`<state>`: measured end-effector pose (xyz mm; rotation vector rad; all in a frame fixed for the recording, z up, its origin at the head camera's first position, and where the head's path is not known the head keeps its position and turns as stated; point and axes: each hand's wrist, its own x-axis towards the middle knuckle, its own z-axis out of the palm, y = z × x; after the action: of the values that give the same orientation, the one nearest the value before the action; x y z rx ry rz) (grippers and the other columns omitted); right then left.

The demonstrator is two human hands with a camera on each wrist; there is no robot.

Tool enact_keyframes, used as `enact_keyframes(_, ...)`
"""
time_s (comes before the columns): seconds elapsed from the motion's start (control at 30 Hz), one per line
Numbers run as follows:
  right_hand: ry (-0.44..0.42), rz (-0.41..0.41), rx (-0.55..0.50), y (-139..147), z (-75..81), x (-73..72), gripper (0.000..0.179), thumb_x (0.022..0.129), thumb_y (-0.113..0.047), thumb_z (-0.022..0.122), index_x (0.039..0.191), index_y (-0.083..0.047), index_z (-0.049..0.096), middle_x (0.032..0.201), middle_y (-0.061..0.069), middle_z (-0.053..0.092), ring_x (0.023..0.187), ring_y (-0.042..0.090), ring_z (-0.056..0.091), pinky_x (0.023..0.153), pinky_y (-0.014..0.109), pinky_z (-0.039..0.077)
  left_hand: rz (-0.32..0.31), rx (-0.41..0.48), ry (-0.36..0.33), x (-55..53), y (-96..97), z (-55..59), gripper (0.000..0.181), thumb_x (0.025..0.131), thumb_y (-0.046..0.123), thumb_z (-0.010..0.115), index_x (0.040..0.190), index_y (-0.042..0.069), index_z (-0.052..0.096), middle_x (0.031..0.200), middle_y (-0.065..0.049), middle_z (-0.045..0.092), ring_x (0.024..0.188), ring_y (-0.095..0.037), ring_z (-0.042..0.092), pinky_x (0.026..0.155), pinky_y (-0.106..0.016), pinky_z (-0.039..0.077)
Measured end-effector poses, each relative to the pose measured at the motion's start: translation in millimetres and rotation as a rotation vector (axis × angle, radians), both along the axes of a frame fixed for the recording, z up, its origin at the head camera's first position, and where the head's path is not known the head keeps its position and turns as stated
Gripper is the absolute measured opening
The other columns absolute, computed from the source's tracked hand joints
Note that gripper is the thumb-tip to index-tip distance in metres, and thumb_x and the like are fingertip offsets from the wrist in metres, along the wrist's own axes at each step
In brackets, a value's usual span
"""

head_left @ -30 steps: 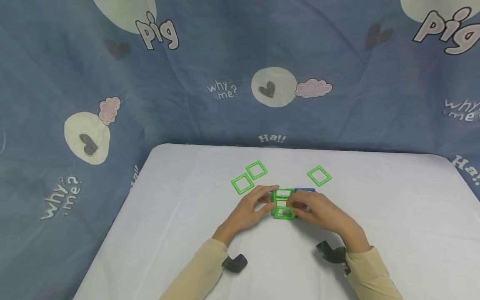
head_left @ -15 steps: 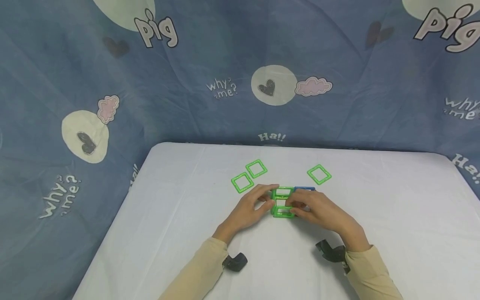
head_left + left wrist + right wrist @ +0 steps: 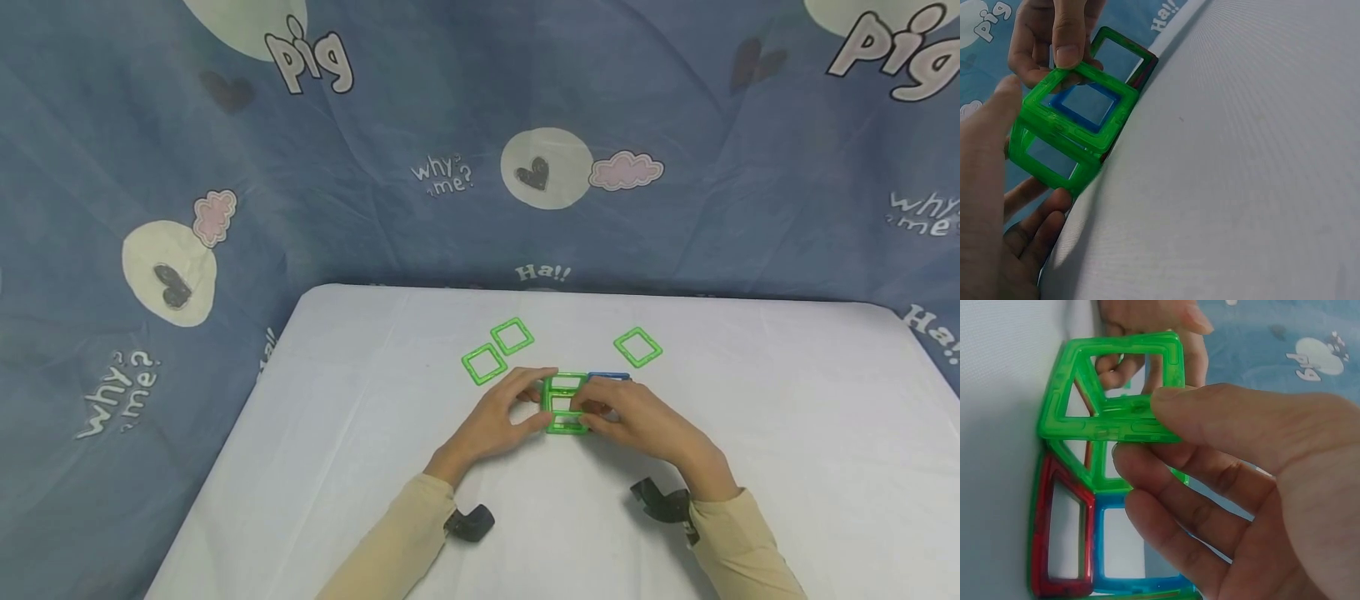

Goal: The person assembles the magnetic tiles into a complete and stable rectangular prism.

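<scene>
Magnetic building tiles form a small structure [image 3: 566, 383], its green square frames joined to a blue square tile [image 3: 1100, 550] and a red tile [image 3: 1040, 550]. My right hand [image 3: 637, 417] pinches a green square tile [image 3: 1113, 429] on the near side of the structure, thumb on its face and fingertips behind. From the left, my left hand [image 3: 495, 421] holds the structure, index finger at the far corner and thumb at the near one. In the left wrist view, other fingertips [image 3: 1059, 200] meet its lower green tile [image 3: 1047, 169].
Behind the left hand, two loose green square tiles [image 3: 484, 364] [image 3: 512, 336] lie corner to corner on the white table [image 3: 360, 400]. One more green tile [image 3: 638, 347] lies at the back right. A blue patterned cloth [image 3: 420, 233] hangs behind the table.
Both hands stay at the structure almost unmoved. The left thumb shifts slightly toward the near edge, and the whole head view drifts up a little.
</scene>
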<state>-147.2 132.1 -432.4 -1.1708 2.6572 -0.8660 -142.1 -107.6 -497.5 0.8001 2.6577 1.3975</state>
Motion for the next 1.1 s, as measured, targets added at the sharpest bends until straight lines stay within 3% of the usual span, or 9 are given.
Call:
enact_keyframes(0.67,-0.047,-0.024,-0.02,-0.5,0.8,1.4,0.01,0.089,-0.019,0.066,0.098,-0.02,0.064,0.094,-0.013,0.062,0.088,0.004,0.063,0.076,0.027,0.055,-0.002,0.01,0.034,-1.3,0.6,-1.8,0.052,0.093,0.044,0.056,0.141,0.035,0.039,0.122,0.01,0.052,0.102,-0.003,0.055,0.095,-0.022,0.048)
enact_keyframes(0.9,-0.095,-0.044,-0.083,0.5,3.1,1.4,0.008,0.093,-0.019,0.06,0.1,-0.017,0.065,0.091,-0.005,0.066,0.084,0.003,0.064,0.072,0.024,0.054,0.005,0.004,0.033,-0.7,0.9,-2.3,0.052,0.093,0.044,0.056,0.141,0.036,0.038,0.122,0.011,0.052,0.101,-0.003,0.056,0.095,-0.022,0.048)
enact_keyframes(1.1,-0.043,-0.084,-0.09,2.2,2.3,-0.7,0.009,0.092,-0.021,0.061,0.1,-0.019,0.066,0.088,-0.008,0.064,0.081,-0.001,0.06,0.071,0.027,0.054,0.009,0.002,0.023,-0.9,0.5,-1.5,0.052,0.092,0.044,0.055,0.141,0.038,0.038,0.123,0.012,0.052,0.102,-0.002,0.056,0.095,-0.022,0.048)
